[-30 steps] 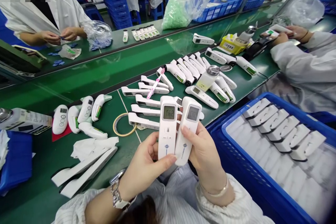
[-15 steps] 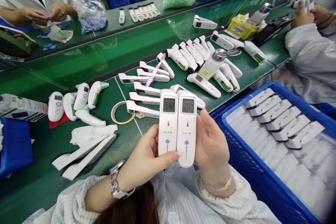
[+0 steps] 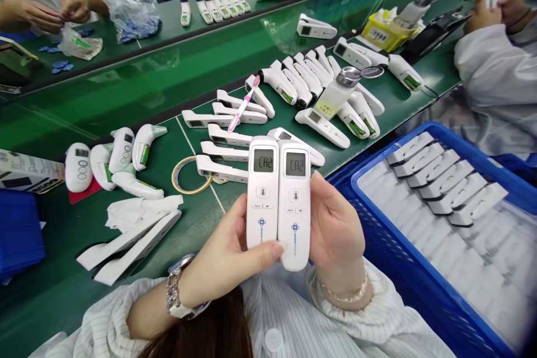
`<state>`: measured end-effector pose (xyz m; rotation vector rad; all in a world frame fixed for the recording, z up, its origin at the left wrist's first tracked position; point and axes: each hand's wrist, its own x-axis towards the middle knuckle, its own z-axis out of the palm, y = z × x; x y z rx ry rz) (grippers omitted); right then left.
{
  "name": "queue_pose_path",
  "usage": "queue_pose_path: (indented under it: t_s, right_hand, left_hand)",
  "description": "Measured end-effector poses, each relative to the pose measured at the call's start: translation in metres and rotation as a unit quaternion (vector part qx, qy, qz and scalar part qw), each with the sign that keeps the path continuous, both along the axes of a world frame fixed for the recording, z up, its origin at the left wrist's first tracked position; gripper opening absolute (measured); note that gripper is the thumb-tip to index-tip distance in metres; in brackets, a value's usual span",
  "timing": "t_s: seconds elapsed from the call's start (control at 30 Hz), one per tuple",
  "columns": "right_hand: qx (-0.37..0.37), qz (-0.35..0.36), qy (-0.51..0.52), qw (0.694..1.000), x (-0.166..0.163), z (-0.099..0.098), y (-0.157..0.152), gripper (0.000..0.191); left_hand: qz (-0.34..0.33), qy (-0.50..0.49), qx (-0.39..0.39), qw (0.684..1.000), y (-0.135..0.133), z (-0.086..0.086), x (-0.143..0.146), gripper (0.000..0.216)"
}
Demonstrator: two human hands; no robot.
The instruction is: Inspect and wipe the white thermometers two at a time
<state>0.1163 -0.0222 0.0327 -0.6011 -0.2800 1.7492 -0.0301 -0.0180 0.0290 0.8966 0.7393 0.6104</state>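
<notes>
Two white thermometers stand upright side by side in front of me, both screens reading "CA2". My left hand (image 3: pixel 229 254) grips the left thermometer (image 3: pixel 262 190), thumb across its lower end. My right hand (image 3: pixel 335 229) wraps the right thermometer (image 3: pixel 295 201) from the side. Both are held above the near edge of the green table (image 3: pixel 62 302). Several more white thermometers (image 3: pixel 229 151) lie on the table just behind them, with a pink toothbrush (image 3: pixel 243 112) resting across some.
A blue crate (image 3: pixel 403 291) at my right holds a row of white thermometers. A tape ring (image 3: pixel 187 176), white wipes (image 3: pixel 138 212), a pump bottle (image 3: pixel 335 98) and ear thermometers (image 3: pixel 117 159) sit on the table. Other people's hands (image 3: pixel 42 11) work at far left and far right.
The right thermometer has swung from tilted to upright against the left one and its screen now shows CA2. The view has tipped slightly downward.
</notes>
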Motion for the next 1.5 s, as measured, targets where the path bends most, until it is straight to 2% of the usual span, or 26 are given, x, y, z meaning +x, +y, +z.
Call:
queue_pose_path:
  t_s: [0.1,0.2,0.3,0.43,0.57,0.77,0.9,1.0,1.1,1.27,1.37,1.5]
  right_hand:
    - [-0.013,-0.063,-0.05,0.997,-0.007,-0.003,-0.002,0.022]
    - [-0.025,-0.104,-0.095,0.99,-0.01,-0.005,-0.004,0.026]
    - [-0.029,-0.1,-0.119,0.987,-0.009,-0.005,-0.005,0.029]
    - [-0.02,-0.081,-0.142,0.986,-0.007,-0.005,-0.005,0.027]
    - [-0.003,-0.074,-0.157,0.985,-0.008,-0.004,-0.006,0.031]
    - [-0.009,-0.078,-0.132,0.988,-0.011,0.003,-0.006,0.031]
    - [0.007,-0.084,-0.107,0.991,-0.011,0.003,-0.005,0.037]
    - [-0.025,-0.125,-0.137,0.982,-0.011,0.001,-0.005,0.038]
    - [-0.046,-0.148,-0.148,0.977,-0.011,0.001,-0.005,0.035]
    - [-0.015,-0.109,-0.115,0.987,-0.014,0.0,-0.007,0.04]
    - [0.022,-0.097,-0.129,0.987,-0.02,-0.006,-0.01,0.054]
    - [0.027,-0.09,-0.14,0.986,-0.026,-0.014,-0.012,0.062]
  left_hand:
    - [0.013,0.046,0.032,0.998,-0.002,-0.001,0.001,0.047]
    - [0.002,0.099,0.065,0.993,-0.001,-0.001,0.0,0.054]
    - [-0.04,0.123,0.087,0.988,0.002,-0.002,-0.002,0.064]
    - [-0.074,0.1,0.081,0.989,0.003,-0.003,-0.008,0.068]
    - [-0.08,0.086,0.073,0.99,0.002,-0.004,-0.011,0.066]
    - [-0.094,0.096,0.104,0.985,0.003,-0.002,-0.011,0.066]
    - [-0.081,0.078,0.118,0.987,0.001,-0.002,-0.013,0.062]
    - [-0.062,0.089,0.127,0.986,-0.002,-0.004,-0.014,0.054]
    - [-0.059,0.106,0.104,0.987,-0.003,-0.006,-0.015,0.056]
    - [-0.046,0.1,0.078,0.991,-0.002,-0.006,-0.011,0.058]
    - [-0.037,0.144,0.137,0.979,-0.002,-0.008,-0.008,0.063]
    - [-0.023,0.178,0.28,0.943,-0.006,-0.015,-0.006,0.074]
